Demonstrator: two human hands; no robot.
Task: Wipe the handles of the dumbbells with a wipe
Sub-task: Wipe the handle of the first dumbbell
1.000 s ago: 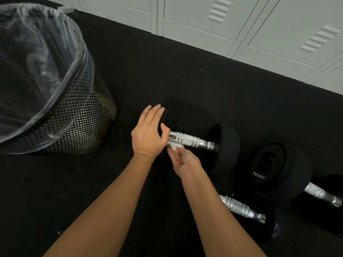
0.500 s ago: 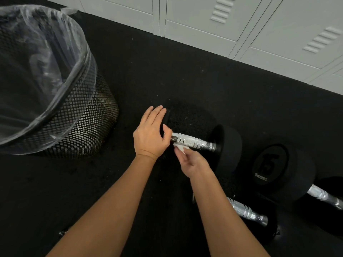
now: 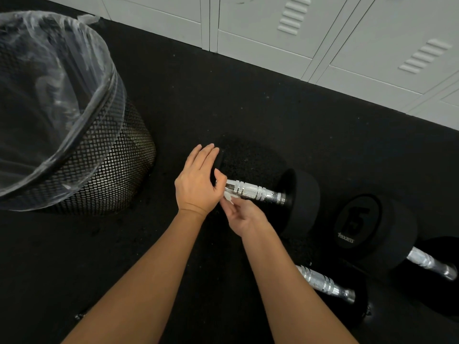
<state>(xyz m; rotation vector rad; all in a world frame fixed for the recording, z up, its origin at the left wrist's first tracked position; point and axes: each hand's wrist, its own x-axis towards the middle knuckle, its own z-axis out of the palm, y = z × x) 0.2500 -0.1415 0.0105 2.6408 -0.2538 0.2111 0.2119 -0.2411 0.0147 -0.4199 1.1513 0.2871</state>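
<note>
The right hand (image 3: 244, 217) pinches a small white wipe (image 3: 228, 198) between thumb and fingertips, pressing it against the underside of the chrome handle (image 3: 255, 192) at its left end. The left hand (image 3: 198, 184) lies over the near head of that same dumbbell, its four fingers straight and together on the black rubber, the thumb bent down to touch the bar beside the wipe.

Three dumbbells are in view, all lying on the floor. The first dumbbell (image 3: 301, 199) is the one being handled. The second dumbbell (image 3: 325, 285) lies nearer the person, partly hidden by the right forearm, with only its knurled bar and a dark head showing. The third dumbbell (image 3: 372, 228) sits to the right, its round end face marked 15 (the small brand lettering under it is too small to read).

One mesh waste bin (image 3: 82, 155) stands to the left, lined with a clear plastic bag (image 3: 49, 78) folded over its rim.

All of this rests on black rubber flooring (image 3: 198, 95), speckled with small bits of debris. Along the far edge runs a row of pale grey lockers (image 3: 310, 28) with louvred vents.
</note>
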